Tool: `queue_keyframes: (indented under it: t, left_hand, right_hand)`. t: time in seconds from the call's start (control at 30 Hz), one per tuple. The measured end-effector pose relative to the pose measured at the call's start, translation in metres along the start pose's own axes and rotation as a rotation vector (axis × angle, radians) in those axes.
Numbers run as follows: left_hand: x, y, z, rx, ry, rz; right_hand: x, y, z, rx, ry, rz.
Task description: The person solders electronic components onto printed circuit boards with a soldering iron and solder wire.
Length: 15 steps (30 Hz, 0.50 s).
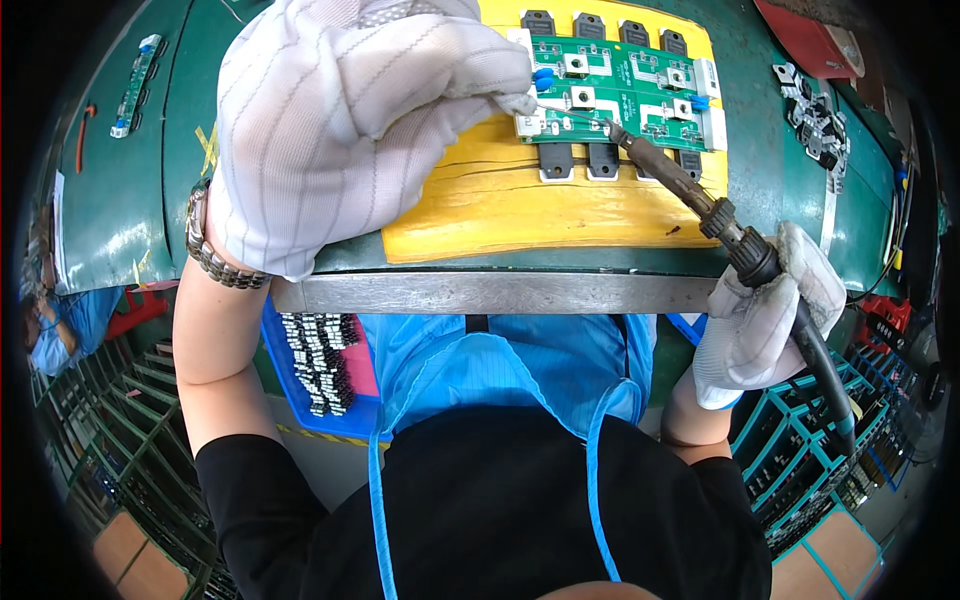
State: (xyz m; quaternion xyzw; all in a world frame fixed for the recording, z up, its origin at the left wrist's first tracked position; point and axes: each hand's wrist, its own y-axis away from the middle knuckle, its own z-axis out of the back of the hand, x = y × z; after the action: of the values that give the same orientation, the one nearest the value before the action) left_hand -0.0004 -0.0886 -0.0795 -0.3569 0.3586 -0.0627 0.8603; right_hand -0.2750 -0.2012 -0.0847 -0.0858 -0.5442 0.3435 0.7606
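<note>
My right hand (768, 325), in a white glove, grips a soldering iron (668, 172) by its handle. The iron's tip touches or hovers just over a green circuit board (625, 85); I cannot tell which. Black flat components with leads stick out along the board's far and near edges, and white connectors sit at its ends. At the board's left end my gloved left hand (335, 130) is closed in a pinch. From its fingertips a thin solder wire (570, 112) runs toward the iron's tip. Beneath the circuit board lies a yellow block (500, 220) with a cracked surface.
Another green board (135, 88) and an orange-handled tool (86, 138) lie at the left of the green table. Several metal and black parts (815, 120) are heaped at the right. Below the metal table edge (490, 293) is a blue tray (365, 415) of components.
</note>
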Motion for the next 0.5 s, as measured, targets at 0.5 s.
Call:
queue_keyframes:
  t: [0.5]
  left_hand:
    - [-0.043,-0.033,0.001,-0.218,0.95,1.069]
  right_hand:
    - [-0.012,0.001,0.005,-0.053,0.078,0.047]
